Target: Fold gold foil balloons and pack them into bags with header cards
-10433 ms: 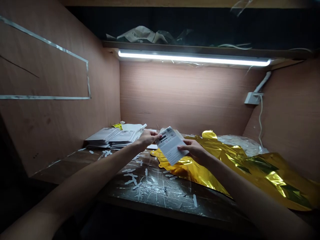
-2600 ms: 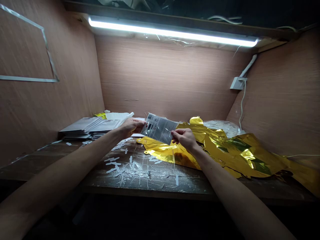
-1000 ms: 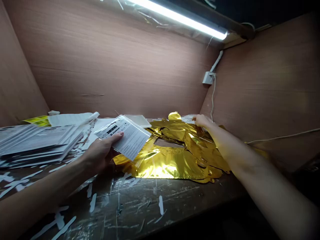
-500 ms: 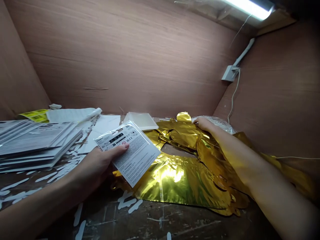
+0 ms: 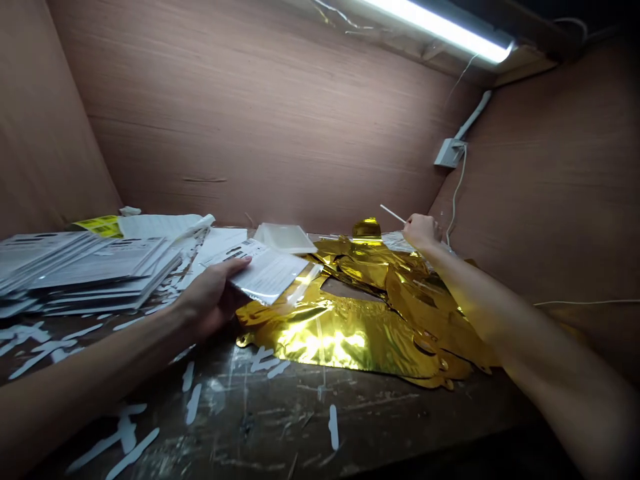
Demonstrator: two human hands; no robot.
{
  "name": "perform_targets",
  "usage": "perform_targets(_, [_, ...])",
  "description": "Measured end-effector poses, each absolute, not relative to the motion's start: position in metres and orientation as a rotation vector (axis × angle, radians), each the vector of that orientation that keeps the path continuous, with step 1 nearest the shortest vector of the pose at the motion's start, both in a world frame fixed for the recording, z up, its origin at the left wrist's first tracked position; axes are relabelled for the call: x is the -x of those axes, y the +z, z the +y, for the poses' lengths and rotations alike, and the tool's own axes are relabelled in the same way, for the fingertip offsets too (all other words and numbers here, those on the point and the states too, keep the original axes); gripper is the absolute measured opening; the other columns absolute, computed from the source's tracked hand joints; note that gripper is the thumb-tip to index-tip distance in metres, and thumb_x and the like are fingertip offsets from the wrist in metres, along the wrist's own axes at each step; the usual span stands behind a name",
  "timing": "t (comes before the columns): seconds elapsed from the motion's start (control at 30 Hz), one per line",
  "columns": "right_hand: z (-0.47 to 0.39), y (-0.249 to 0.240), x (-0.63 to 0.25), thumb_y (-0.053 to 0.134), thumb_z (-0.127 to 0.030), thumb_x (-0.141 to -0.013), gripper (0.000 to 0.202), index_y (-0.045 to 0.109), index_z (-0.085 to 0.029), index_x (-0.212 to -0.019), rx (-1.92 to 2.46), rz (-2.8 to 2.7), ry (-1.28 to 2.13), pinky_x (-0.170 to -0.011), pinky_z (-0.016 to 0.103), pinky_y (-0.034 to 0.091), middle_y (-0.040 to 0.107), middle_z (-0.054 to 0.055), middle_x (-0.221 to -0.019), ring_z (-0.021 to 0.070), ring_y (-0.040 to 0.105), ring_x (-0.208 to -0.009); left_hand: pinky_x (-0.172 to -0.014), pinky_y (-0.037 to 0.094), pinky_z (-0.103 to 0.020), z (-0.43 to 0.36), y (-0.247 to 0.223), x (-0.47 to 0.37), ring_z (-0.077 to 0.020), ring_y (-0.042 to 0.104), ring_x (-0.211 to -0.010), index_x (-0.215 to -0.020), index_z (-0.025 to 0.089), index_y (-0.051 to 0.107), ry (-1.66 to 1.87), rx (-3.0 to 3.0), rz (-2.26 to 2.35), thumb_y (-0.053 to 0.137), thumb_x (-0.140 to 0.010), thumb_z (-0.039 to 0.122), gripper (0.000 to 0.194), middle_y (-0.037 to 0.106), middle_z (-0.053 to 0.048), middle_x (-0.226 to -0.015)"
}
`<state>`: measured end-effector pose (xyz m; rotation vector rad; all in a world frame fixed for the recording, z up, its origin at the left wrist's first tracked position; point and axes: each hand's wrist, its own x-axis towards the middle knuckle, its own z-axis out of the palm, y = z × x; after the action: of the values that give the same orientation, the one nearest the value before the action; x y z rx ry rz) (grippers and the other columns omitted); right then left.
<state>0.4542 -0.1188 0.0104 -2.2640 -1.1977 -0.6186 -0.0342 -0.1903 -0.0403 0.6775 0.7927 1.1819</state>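
Observation:
My left hand grips a printed white card in a clear sleeve, thumb on top; the sleeve's clear end points right over the gold foil. Raised near the back wall, my right hand is closed on a thin white stick that points up and left. Shiny gold foil sheets lie in a crumpled heap between and below the hands. Behind the card sits a translucent white tray.
Stacked printed cards in sleeves fill the left side. A yellow label sheet lies behind them. White paper scraps are scattered on the dark table. A white socket box with a cord hangs at the back right corner.
My right hand has lifted from the back of the foil, and a white stick now shows in it. The card in my left hand has tilted flatter, its clear end now open to view.

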Motion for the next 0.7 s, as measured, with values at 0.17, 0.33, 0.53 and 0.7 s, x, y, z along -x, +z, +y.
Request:
perform_targets(0.17, [-0.169, 0.033, -0.371, 0.06, -0.032, -0.093, 0.028, 0.078, -0.015, -0.106, 1.854, -1.356, -0.503, -0.087, 0.037, 0.05, 0.077, 0.017, -0.098, 0.0295, 0.069, -0.094, -0.059, 0.06, -0.027, -0.187, -0.034, 0.039, -0.0172, 0.07, -0.063, -0.092, 0.013, 0.069, 1.225, -0.76, 0.749, 0.067, -0.085, 0.015, 0.008, 0.075, -0.009, -0.08])
perform_targets(0.33, [-0.208, 0.012, -0.287, 0.058, -0.031, -0.096, 0.021, 0.077, -0.023, -0.1, 1.218, -2.048, -0.331, -0.085, 0.032, 0.05, 0.078, 0.006, -0.101, 0.0223, 0.07, -0.089, -0.054, 0.056, -0.024, -0.186, -0.031, 0.052, -0.0156, 0.068, -0.059, -0.089, 0.014, 0.067, 1.24, -0.776, 0.733, 0.067, -0.084, 0.016, 0.006, 0.073, -0.006, -0.075])
perform_targets(0.53, [-0.221, -0.022, -0.26, 0.05, -0.031, -0.102, 0.025, 0.074, -0.023, -0.103, 1.08, -2.111, -0.487, -0.09, 0.038, 0.05, 0.076, 0.01, -0.104, 0.026, 0.069, -0.096, -0.046, 0.051, -0.023, -0.176, -0.031, 0.061, -0.0161, 0.066, -0.055, -0.086, 0.015, 0.064, 1.283, -0.803, 0.728, 0.071, -0.08, 0.02, 0.01, 0.07, -0.005, -0.071])
perform_targets(0.7, [-0.226, -0.033, -0.257, 0.049, -0.027, -0.102, 0.024, 0.073, -0.024, -0.101, 1.165, -2.116, -0.565, -0.09, 0.039, 0.049, 0.076, 0.01, -0.102, 0.0264, 0.068, -0.093, -0.051, 0.053, -0.026, -0.174, -0.034, 0.057, -0.0181, 0.067, -0.06, -0.084, 0.014, 0.066, 1.228, -0.873, 0.748, 0.071, -0.081, 0.021, 0.01, 0.071, -0.008, -0.074])
